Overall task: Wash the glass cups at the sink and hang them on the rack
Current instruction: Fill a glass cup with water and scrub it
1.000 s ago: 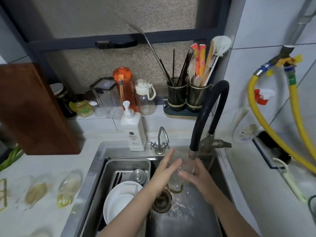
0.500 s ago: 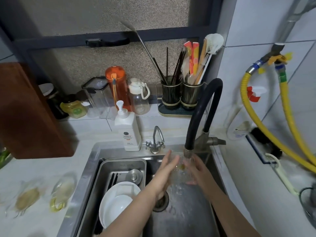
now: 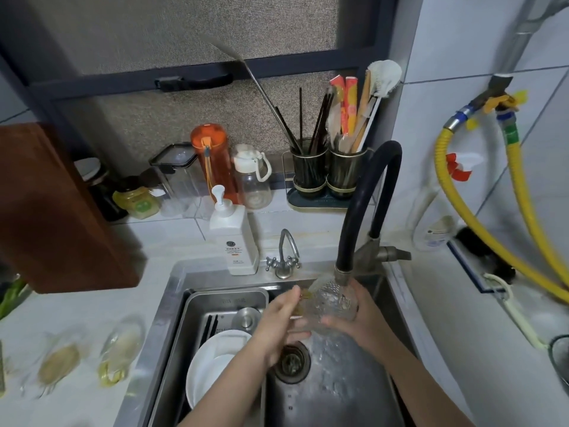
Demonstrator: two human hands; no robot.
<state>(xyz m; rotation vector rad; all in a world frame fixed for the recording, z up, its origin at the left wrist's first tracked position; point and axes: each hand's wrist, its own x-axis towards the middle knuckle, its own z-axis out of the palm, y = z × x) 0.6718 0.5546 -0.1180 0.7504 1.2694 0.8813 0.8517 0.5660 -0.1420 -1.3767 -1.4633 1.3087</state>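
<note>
Glass cup (image 3: 334, 305): under rinse, cradled in the curled right hand (image 3: 358, 318) grip and steadied on the opposite side by the straight-fingered left hand (image 3: 278, 323), directly below the black faucet spout (image 3: 342, 274) and above the sink (image 3: 338, 392) drain. Further glass cups (image 3: 118, 352): lying on the bench well to the left of the grip, apparently unwashed, though blurred. Rack: not identifiable in view; washing judged at an early stage, nothing seen hung, rinsing of remaining cups and all hanging outstanding.
</note>
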